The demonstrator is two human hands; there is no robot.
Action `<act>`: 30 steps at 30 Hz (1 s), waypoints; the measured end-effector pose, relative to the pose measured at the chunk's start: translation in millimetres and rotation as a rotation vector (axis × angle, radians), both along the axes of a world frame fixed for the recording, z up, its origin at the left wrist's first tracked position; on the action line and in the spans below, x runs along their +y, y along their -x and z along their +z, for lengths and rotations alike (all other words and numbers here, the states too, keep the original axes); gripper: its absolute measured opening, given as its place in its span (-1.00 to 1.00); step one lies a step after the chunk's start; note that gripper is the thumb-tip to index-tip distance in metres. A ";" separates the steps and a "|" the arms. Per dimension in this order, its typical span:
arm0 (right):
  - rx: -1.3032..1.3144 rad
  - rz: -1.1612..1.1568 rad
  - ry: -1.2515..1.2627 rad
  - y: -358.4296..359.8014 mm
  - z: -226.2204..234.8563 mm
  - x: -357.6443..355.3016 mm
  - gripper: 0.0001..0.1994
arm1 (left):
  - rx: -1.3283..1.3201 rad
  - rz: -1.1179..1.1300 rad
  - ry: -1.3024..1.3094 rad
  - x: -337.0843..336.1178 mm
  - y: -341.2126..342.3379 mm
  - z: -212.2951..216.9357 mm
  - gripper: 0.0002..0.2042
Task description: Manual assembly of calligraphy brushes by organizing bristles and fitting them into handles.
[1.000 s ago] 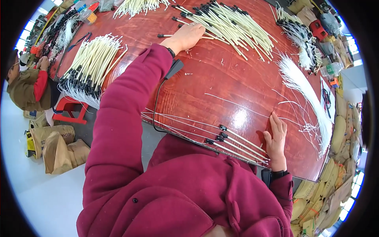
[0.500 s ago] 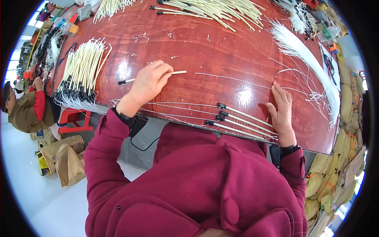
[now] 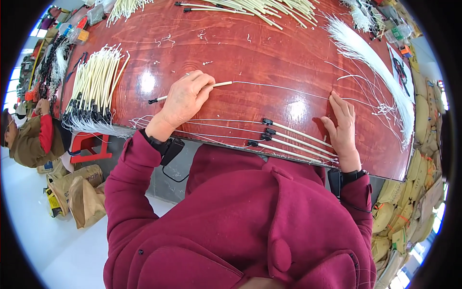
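Observation:
My left hand [image 3: 186, 98] is closed around a thin cream tube [image 3: 223, 84] with a black tip sticking out on its left side. The tube's right end meets the end of a thin white cord [image 3: 279, 88]; whether the cord is inside it is too small to tell. My right hand [image 3: 343, 126] lies on the table with fingers stretched out, its fingertips pressing on the cord. Along the near edge, between my hands, rest several cream tubes [image 3: 303, 139] with black ends, white cords trailing from them to the left.
A bundle of corded tubes [image 3: 98, 82] lies at the table's left, and loose tubes [image 3: 269, 12] at the far side. A hank of white cords [image 3: 375, 60] curves along the right. Cord scraps dot the red table [image 3: 231, 53]. Another person [image 3: 31, 137] sits at far left.
My left hand has moved the tube slightly right, so its end now meets the cord's end. My right hand stays almost in place on the cord.

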State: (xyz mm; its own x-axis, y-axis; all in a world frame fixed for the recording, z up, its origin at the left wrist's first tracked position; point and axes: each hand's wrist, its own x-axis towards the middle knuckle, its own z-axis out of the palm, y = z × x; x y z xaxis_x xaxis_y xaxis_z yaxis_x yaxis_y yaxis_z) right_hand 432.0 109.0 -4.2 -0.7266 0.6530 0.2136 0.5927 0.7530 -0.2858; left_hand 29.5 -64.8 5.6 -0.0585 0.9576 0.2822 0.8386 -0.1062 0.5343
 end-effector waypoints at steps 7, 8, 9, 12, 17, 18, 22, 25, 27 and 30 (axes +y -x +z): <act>-0.001 -0.011 -0.003 0.1 -0.1 -0.1 -0.40 | 0.008 -0.008 -0.007 4.4 -3.2 -0.8 -0.92; 0.005 -0.013 -0.001 -0.4 0.0 0.0 -0.39 | 0.017 -0.006 0.001 5.0 -3.8 -1.6 -0.92; 0.004 -0.014 0.001 -1.6 0.0 0.2 -0.39 | 0.025 -0.005 0.010 5.9 -4.6 -2.6 -0.92; 0.002 0.000 0.009 -1.3 0.8 2.0 -0.39 | 0.065 -0.011 -0.002 10.1 -7.1 -3.4 -0.93; -0.046 0.065 0.021 5.9 7.8 0.8 -0.38 | 0.217 -0.111 -0.087 47.3 -36.8 -14.3 -0.93; -0.063 0.095 0.031 10.0 9.9 -1.1 -0.36 | 0.250 -0.145 -0.048 62.3 -50.6 -14.8 -0.92; -0.076 0.169 0.051 36.6 15.9 -11.8 -0.31 | 0.350 -0.274 -0.048 112.7 -122.0 -14.5 -0.88; -0.031 0.190 0.072 42.9 16.3 -10.4 -0.27 | 0.449 -0.294 0.020 111.9 -147.7 -6.0 -0.86; 0.015 0.149 0.008 36.9 16.3 -3.4 -0.26 | 0.421 -0.243 0.007 91.4 -132.9 18.7 -0.81; 0.039 0.107 -0.014 36.7 20.2 3.1 -0.31 | 0.405 -0.051 -0.120 57.3 -92.8 32.6 -0.69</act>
State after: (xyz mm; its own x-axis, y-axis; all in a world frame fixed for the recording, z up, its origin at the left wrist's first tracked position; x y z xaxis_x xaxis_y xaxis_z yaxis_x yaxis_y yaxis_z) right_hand 395.3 112.1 16.0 -0.7826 0.5693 0.2518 0.4977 0.8152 -0.2961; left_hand 122.3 -7.6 38.2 0.1266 0.9152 0.3825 0.9703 -0.1943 0.1439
